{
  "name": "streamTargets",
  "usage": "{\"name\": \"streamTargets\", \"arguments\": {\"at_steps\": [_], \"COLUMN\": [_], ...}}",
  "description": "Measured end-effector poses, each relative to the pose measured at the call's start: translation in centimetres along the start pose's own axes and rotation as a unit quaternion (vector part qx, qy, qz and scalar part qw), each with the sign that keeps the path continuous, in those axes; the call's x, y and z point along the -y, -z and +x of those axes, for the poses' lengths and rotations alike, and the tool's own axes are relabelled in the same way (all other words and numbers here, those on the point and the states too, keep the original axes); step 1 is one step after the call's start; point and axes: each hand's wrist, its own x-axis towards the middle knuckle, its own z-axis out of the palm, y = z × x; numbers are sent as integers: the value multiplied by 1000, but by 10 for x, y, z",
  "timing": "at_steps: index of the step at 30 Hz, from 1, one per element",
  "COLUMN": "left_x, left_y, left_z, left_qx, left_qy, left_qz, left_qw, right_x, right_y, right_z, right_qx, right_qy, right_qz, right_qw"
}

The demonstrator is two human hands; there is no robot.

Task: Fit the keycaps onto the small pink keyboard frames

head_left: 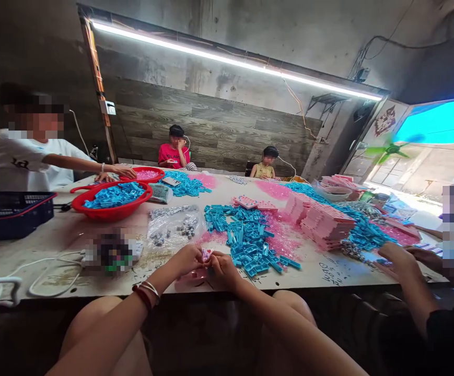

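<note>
My left hand (187,259) and my right hand (222,269) meet at the near edge of the table (46,261). Both are closed in a pinch round a small pink plastic piece (205,255) held between them. A pile of blue plastic parts (250,237) lies just beyond my right hand, on a scatter of pink bits (285,240). A clear bag of small grey metal pieces (174,230) sits beyond my left hand. Red and white bracelets circle my left wrist.
Stacks of pink assembled pieces (324,222) stand at right. A red basin of blue parts (111,198) and a dark crate (13,211) sit at left. A white cable (50,269) lies near the edge. Another person's hands (399,258) work at right; three more people sit around the table.
</note>
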Motion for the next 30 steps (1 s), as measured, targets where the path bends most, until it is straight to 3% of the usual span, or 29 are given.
{"name": "streamTargets", "arguments": {"at_steps": [5, 12, 22, 30], "left_x": [7, 7, -8, -6], "left_y": [-3, -3, 1, -3], "left_z": [1, -1, -5, -5], "left_qx": [0, 8, 28, 26], "left_qy": [-29, -29, -4, -5], "left_qz": [12, 31, 62, 50], "left_qw": [999, 999, 998, 998], "right_x": [2, 8, 6, 12], "right_y": [4, 8, -1, -10], "right_z": [3, 3, 3, 0], "right_qx": [42, 48, 20, -1], "right_qy": [25, 21, -4, -39], "right_qz": [-9, -29, -79, -108], "right_qw": [999, 998, 997, 993]}}
